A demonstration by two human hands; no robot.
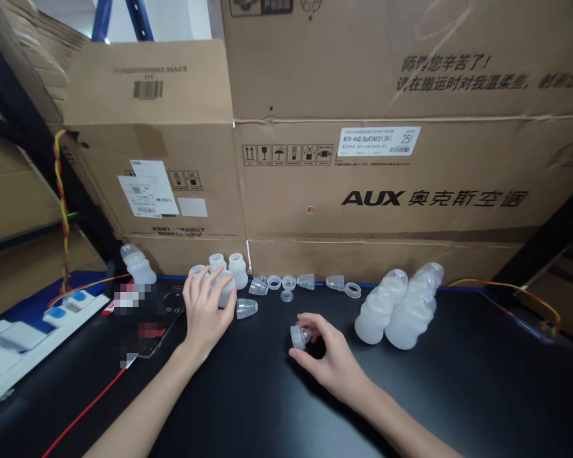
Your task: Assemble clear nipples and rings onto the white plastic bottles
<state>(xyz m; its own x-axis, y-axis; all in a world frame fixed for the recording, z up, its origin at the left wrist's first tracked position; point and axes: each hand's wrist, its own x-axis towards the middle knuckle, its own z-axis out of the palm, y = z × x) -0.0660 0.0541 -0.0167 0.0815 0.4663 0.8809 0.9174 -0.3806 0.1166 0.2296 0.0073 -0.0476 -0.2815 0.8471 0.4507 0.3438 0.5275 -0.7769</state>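
My left hand [205, 312] is closed round a frosted baby bottle [227, 294], partly hidden by the fingers. Close behind it stand more open-topped bottles [239, 270]. Between the thumb and fingers of my right hand [332, 356] is a clear bottle nipple in its screw ring [298, 337], lying sideways just above the black table. A clear cap [247, 309] lies right of my left hand. Along the back edge are scattered loose rings [353, 291], a small nipple [287, 296] and more caps [306, 282].
Several capped bottles [405, 315] stand grouped at the right. One capped bottle [139, 264] stands at the back left. A phone [160, 324] and a white power strip [42, 346] with a red cable lie at the left. Cardboard boxes [386, 248] wall off the back.
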